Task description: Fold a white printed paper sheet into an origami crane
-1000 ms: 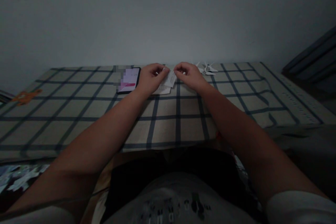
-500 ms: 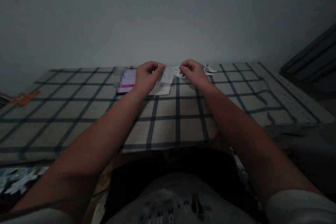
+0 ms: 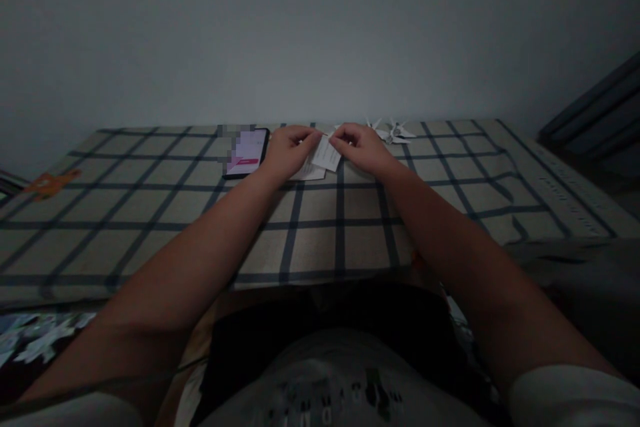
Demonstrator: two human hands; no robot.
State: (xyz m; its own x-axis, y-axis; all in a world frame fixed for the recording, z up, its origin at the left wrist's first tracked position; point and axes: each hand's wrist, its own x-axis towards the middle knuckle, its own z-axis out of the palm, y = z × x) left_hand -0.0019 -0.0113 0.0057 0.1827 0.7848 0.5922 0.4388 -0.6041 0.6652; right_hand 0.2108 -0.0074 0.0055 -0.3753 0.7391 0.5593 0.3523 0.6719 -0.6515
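Between my two hands is a small printed sheet of paper (image 3: 327,153), held by its upper edge. My left hand (image 3: 293,149) pinches its left corner between thumb and fingers. On the other side, my right hand (image 3: 361,145) pinches the right corner. Beneath it, partly covered by my left hand, another printed paper (image 3: 311,174) lies on the cloth. Several folded white paper pieces with pointed tips (image 3: 397,132) rest just beyond my right hand, partly hidden by it.
A phone with a lit screen (image 3: 247,152) lies left of my left hand. The checked tablecloth (image 3: 315,240) covers the table, which meets a plain wall (image 3: 320,33) at the back. An orange object (image 3: 50,183) sits at the far left edge.
My right hand has moved left from beside the folded papers and now grips the sheet too. The sheet has tilted, and more of the phone and folded pieces shows.
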